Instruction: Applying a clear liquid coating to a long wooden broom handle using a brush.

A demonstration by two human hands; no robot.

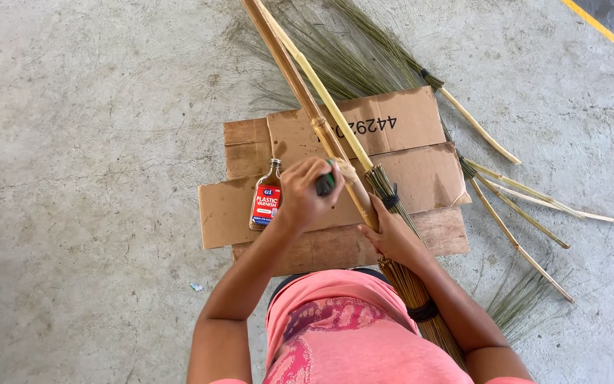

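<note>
Bamboo pole runs from frame centre toward 11 o'clock, top cut off by frame edge. Right hand wraps pole, fingers pressed around it. Left hand at its 10 o'clock, fingers curled on small dark tool, mostly hidden. Broom bundle beside pole. Glass bottle at 9 o'clock, on cardboard, concrete floor. Loose brooms at 3 o'clock.
</note>
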